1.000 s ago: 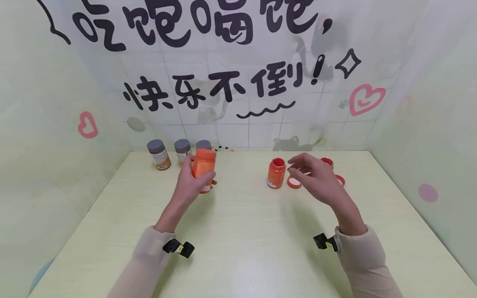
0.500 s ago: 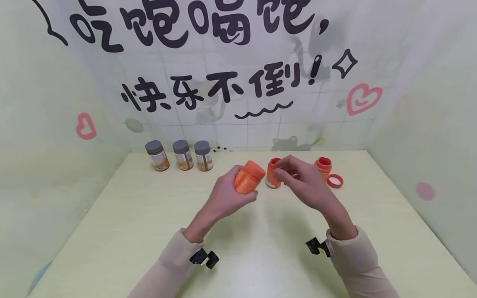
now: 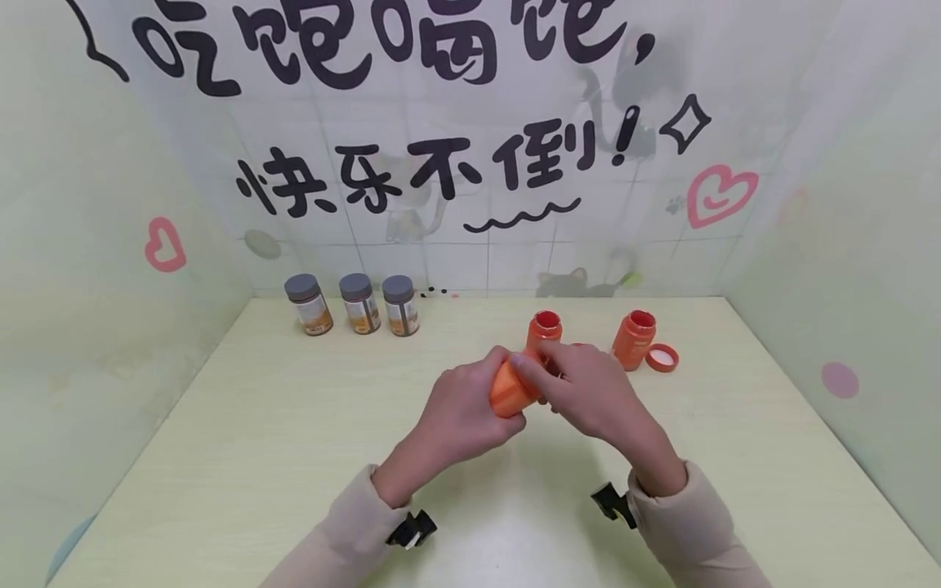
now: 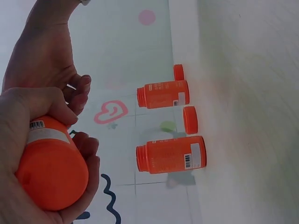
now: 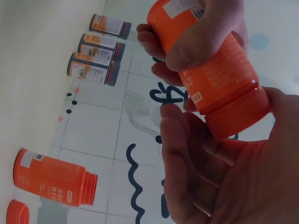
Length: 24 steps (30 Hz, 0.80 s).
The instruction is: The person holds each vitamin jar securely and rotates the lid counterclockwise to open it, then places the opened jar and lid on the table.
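Observation:
My left hand (image 3: 463,408) grips an orange plastic pill bottle (image 3: 510,394) round its body, tilted above the table. The bottle's orange screw cap (image 5: 239,113) is on and points toward my right hand (image 3: 599,394). In the right wrist view, the right thumb and curved fingers lie around that cap, which hides part of them. Behind the hands stands an uncapped orange bottle (image 3: 545,325), its lower part covered by the right hand in the head view. A second uncapped orange bottle (image 3: 635,340) is upright farther right.
One loose cap (image 3: 662,358) lies beside the right-hand bottle; another loose cap (image 4: 190,120) sits near the other standing bottle. Three grey-capped bottles, left (image 3: 309,305), middle (image 3: 360,305) and right (image 3: 400,307), line the table's back left, before the printed wall (image 3: 456,265).
The left hand has carried its orange bottle from beside the grey-capped bottles rightward and nearer the body. The right hand has moved left and nearer, and now meets the bottle's cap.

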Motion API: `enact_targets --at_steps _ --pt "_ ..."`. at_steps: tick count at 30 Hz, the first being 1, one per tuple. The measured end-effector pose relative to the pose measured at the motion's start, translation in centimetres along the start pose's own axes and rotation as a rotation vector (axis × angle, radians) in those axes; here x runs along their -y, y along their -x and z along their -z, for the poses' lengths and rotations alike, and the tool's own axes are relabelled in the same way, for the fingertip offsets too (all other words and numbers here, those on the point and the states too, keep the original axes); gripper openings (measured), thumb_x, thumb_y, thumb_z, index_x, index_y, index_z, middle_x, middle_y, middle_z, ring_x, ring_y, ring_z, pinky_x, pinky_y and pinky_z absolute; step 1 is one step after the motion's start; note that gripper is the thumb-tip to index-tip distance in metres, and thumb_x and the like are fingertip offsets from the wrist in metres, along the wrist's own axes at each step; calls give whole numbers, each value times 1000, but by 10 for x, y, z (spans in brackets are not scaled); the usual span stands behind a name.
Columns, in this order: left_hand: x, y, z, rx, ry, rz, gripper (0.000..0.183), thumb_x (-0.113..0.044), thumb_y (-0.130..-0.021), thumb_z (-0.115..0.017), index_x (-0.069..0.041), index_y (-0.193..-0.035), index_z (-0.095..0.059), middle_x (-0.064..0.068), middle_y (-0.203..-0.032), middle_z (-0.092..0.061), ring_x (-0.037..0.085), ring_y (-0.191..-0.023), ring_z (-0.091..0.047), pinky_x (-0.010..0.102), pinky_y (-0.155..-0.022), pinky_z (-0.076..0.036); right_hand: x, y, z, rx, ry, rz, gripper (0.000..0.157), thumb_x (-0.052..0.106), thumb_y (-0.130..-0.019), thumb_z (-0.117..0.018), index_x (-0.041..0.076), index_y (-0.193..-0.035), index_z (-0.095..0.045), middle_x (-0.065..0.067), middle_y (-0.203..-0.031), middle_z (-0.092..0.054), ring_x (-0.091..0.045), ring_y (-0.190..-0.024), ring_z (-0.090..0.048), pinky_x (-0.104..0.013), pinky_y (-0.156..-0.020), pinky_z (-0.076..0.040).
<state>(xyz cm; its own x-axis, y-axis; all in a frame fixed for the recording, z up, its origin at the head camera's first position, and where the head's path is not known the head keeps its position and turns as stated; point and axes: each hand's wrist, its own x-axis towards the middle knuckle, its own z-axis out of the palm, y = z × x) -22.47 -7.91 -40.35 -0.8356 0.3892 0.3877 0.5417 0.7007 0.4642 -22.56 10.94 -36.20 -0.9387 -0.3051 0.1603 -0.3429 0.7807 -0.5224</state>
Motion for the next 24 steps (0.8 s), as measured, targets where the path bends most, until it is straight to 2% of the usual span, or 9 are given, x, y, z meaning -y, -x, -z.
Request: enact_targets --at_steps 4,8,10,13,16,24 --pt "-4 5 -3 -59 -188 -100 51 -26 -71 -82 -14 -113 -55 -7 -77 -61 7 -59 -52 20 -51 -42 6 3 -4 -25 88 -74 61 71 -96 -33 22 -64 -51 5 -55 -51 -14 -52 -48 -31 -51 -37" --pt "-5 7 -8 -157 -412 -180 53 -31 -72 -82 -10 -114 -57 -1 -84 -67 11 -58 -58 23 -51 -49 11 3 -7 21 97 -198 74 76 -94 -25 18 -58 -54 3 -54 -56 -16 -51 -53 -32 -49 -39" --pt "-4 8 -10 -201 -484 -205 52 -32 -72 -81 -9 -113 -59 0 -86 -68 12 -59 -61 24 -51 -53 12 2 -9 38 100 -236 77 76 -94 -24 16 -57 -55 2 -53 -58 -16 -50 -55 -31 -48 -39" --pt "-2 8 -11 -248 -511 -221 52 -31 -71 -80 -9 -114 -60 1 -87 -69 12 -61 -63 25 -53 -54 14 1 -12 14 102 -247 73 69 -97 -28 16 -56 -54 0 -52 -54 -17 -49 -50 -30 -46 -36" --pt "-1 8 -10 -268 -497 -231 53 -31 -71 -80 -10 -114 -60 2 -87 -70 13 -62 -64 26 -53 -55 14 -1 -16 -48 77 -232 66 61 -99 -34 15 -55 -51 -1 -50 -47 -18 -47 -43 -28 -45 -31" --pt "-2 4 -7 -225 -423 -207 48 -30 -72 -80 -11 -110 -58 0 -80 -68 11 -58 -61 23 -52 -53 10 -3 -28 -230 -50 -172 59 50 -97 -46 13 -51 -46 0 -46 -40 -18 -44 -37 -26 -43 -27"
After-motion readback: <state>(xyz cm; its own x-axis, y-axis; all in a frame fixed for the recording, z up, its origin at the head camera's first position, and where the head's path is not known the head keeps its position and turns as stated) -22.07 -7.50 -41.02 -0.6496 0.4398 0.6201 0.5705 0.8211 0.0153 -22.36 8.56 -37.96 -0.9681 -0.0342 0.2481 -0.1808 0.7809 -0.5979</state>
